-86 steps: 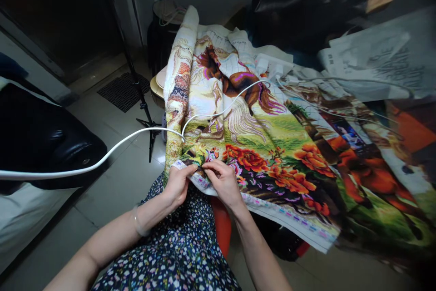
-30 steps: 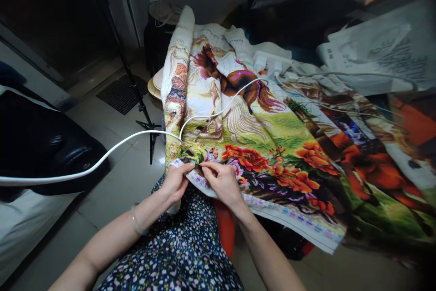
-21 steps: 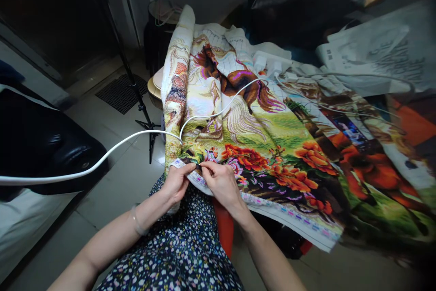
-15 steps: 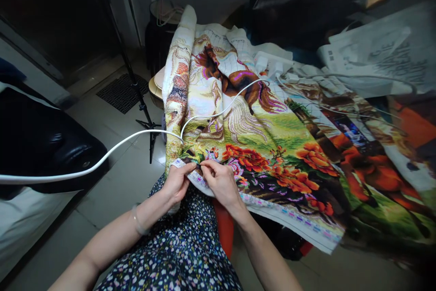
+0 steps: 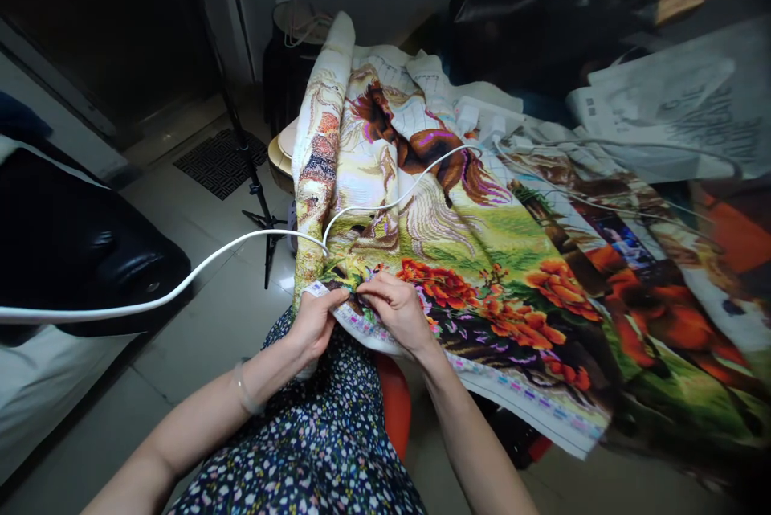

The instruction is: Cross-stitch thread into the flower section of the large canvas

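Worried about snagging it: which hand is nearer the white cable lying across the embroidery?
Left. The left hand grips the cloth's edge just below the white cable; the right hand pinches the embroidery farther along.

One embroidered cloth (image 5: 458, 250), perhaps two cables (image 5: 181, 286).

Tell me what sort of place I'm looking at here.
Probably a room in a home, used for needlework. A large embroidered cloth with horses and flowers is spread out; the left hand and right hand pinch its near edge. There is a tiled floor, and a black sofa stands at left.
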A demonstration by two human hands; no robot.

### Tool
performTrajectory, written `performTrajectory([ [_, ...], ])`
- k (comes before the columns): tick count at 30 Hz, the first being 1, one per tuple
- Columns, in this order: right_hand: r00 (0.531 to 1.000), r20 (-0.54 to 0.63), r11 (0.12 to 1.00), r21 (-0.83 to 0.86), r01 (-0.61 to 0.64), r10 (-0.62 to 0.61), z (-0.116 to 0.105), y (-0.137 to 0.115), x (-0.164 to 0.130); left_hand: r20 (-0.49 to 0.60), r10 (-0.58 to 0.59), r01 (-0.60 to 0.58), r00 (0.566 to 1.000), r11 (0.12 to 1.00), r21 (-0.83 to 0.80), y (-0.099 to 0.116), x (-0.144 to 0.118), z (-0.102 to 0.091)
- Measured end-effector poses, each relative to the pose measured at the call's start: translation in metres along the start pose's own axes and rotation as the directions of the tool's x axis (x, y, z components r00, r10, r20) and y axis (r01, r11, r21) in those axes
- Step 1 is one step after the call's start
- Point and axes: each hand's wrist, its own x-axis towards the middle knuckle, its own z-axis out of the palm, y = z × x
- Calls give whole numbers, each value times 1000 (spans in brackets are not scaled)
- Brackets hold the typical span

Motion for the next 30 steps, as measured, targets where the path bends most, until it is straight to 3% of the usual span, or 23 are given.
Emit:
performTrajectory([
  [15,999,-15,999,-7,34,-34,3,0,-1,17,1,0,1000,1000,-26,-1,-1,-1],
  [21,997,-75,981,-193,-27,13,11,-17,-6,25,8,-7,1000,1000,-12,-4,-1,1],
  [28,995,-86,848,-531,-9,-44,28,-32,-1,67,54,-55,996,998,12,-6,-1,2],
  [30,990,-96,854,-520,35,-99,30,-37,0,63,84,-86,994,996,19,-9,0,2],
])
